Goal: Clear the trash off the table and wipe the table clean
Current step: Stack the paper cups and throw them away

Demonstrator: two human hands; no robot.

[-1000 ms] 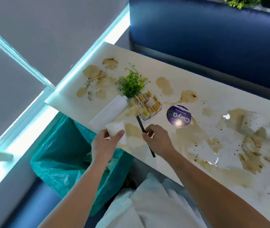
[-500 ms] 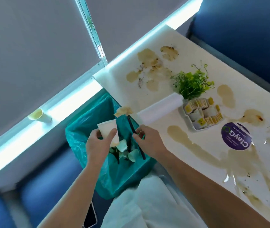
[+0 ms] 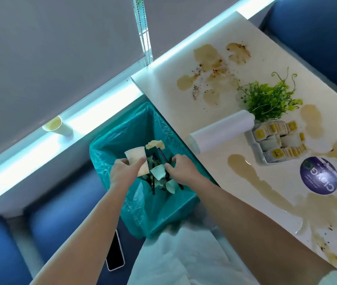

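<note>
On the head camera I see both hands over the bin (image 3: 110,145), which stands lined with a teal bag against the near edge of the table (image 3: 163,89). The left hand (image 3: 125,173) has its fingers and thumb curled round a paper cup (image 3: 135,156), holding it tilted above the bin's opening; the cup's lower side is stained brown. The right hand (image 3: 184,169) is closed too, pinching a black straw (image 3: 162,156) that slants up and away from the fingertips over the bag. A soggy brown wad (image 3: 155,145) sits at the straw's far end; I cannot tell whether it clings to the straw or lies against the bag. Down in the bin I make out more cups and dark straws. The tabletop carries brown spills (image 3: 208,58) at the far corner and a long streak nearer me. On it lie a white roll (image 3: 223,130), a small green plant (image 3: 266,99) just beyond the roll, a tray of packets (image 3: 276,140) touching the roll's end, and a round purple sticker (image 3: 319,175) near the tray. Another cup (image 3: 55,126) stands on the bright windowsill (image 3: 19,157) to the left. A phone (image 3: 115,251) lies on the blue bench (image 3: 60,223) beside the bin, and white cloth (image 3: 184,254) covers the person's lap.
</note>
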